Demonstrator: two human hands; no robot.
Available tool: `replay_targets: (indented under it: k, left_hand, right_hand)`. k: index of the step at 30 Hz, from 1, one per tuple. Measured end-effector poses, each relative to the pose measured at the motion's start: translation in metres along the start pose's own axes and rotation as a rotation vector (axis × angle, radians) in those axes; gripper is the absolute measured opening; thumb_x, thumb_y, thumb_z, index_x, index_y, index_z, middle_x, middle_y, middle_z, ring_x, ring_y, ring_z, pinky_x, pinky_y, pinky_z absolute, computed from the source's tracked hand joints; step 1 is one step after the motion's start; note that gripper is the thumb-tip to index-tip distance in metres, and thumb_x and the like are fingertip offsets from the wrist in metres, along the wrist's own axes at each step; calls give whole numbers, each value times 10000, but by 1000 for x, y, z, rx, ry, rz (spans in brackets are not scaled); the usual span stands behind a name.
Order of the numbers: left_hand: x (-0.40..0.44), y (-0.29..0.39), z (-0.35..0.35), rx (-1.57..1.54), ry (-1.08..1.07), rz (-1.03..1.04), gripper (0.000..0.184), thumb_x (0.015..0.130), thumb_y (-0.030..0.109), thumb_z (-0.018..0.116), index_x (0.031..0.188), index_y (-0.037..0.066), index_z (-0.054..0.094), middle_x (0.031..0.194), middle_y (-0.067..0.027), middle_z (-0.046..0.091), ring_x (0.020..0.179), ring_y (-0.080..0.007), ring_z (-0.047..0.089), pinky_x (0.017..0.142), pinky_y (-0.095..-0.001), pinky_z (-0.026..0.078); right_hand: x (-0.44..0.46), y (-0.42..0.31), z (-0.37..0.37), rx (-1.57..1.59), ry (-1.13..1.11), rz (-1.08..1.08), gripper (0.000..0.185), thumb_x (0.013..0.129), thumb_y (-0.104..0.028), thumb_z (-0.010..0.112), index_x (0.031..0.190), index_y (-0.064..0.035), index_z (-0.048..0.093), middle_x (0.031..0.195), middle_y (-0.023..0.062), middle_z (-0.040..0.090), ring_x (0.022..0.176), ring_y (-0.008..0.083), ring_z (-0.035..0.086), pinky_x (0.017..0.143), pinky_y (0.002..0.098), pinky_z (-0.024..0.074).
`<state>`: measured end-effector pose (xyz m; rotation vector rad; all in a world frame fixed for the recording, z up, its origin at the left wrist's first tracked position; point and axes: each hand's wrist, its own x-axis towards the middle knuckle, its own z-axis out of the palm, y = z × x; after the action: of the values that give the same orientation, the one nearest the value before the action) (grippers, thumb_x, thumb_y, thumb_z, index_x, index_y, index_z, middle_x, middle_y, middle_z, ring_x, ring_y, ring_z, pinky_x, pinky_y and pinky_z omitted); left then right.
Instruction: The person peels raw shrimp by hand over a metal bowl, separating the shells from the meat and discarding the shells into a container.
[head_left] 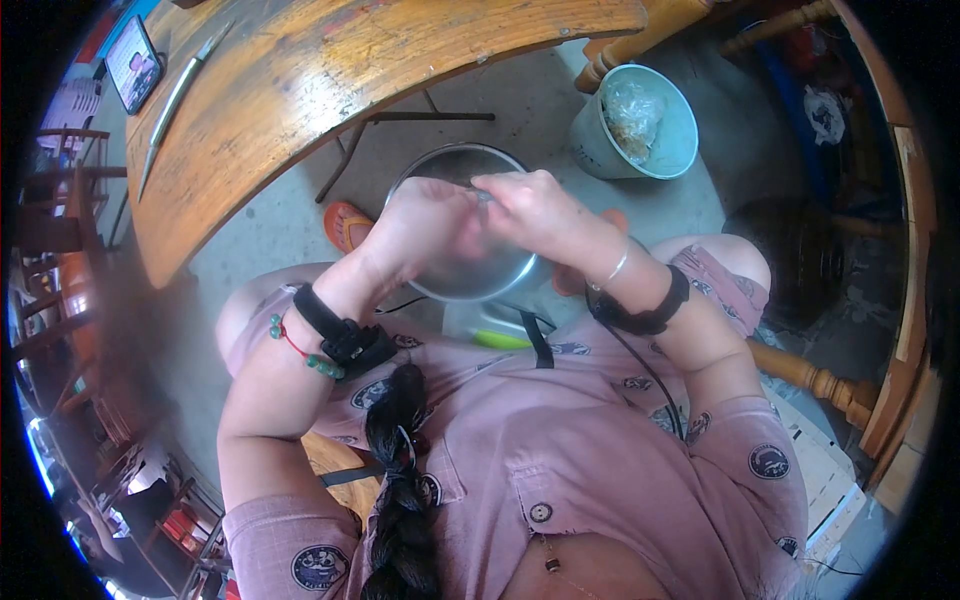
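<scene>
Both hands meet above a round metal bowl (485, 285) that stands low between the knees. My left hand (430, 225) is closed, its fingers blurred and turned inward. Against it, my right hand (525, 205) is closed in a pinch. Something small and greyish shows between the two hands, too small and blurred to name. The hands hide much of the bowl's inside.
A wooden table (300, 90) curves across the upper left, bearing a phone (134, 65) and a long thin knife-like object (178, 103). A pale bucket (675, 130) with a plastic bag stands beyond the bowl. An orange slipper (347, 226) lies beside it.
</scene>
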<state>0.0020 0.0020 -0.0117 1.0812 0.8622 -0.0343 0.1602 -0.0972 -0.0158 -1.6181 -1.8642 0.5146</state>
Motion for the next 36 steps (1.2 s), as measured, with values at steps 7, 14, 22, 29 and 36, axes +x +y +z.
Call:
replay_targets:
  k: [7,14,22,29,36]
  left_hand:
    - [0,-2,1,17,9,19,198,972,124,516,862,4,630,691,-31,600,544,-94,547,603,-291,584]
    - [-3,0,4,-18,-7,-1,202,970,128,520,855,7,634,689,-26,599,541,-91,548,602,-291,585]
    - [-3,3,1,-18,2,-17,203,968,133,529,853,3,633,673,-25,597,536,-89,551,607,-292,587]
    - [1,-1,0,19,-12,-31,204,966,111,518,852,-11,636,678,-36,599,546,-101,566,591,-289,588]
    - [3,-8,-2,95,-56,47,196,966,108,516,902,-27,642,690,-37,602,556,-110,571,599,-286,586]
  right_hand:
    - [1,1,3,24,71,-82,282,709,13,586,980,81,619,723,199,638,672,341,657,625,408,534]
    - [1,-2,-2,32,28,-51,312,715,11,581,1020,53,639,807,223,652,741,367,659,678,420,543]
    - [3,0,-5,53,29,-61,320,741,-14,589,1051,66,606,816,229,645,780,375,651,715,428,528]
    - [3,4,-10,52,-91,-116,304,777,-40,573,1067,43,608,831,221,650,805,378,647,723,432,527]
    - [5,10,-12,82,-118,-117,316,777,-20,577,1084,18,644,880,215,669,780,339,676,713,364,559]
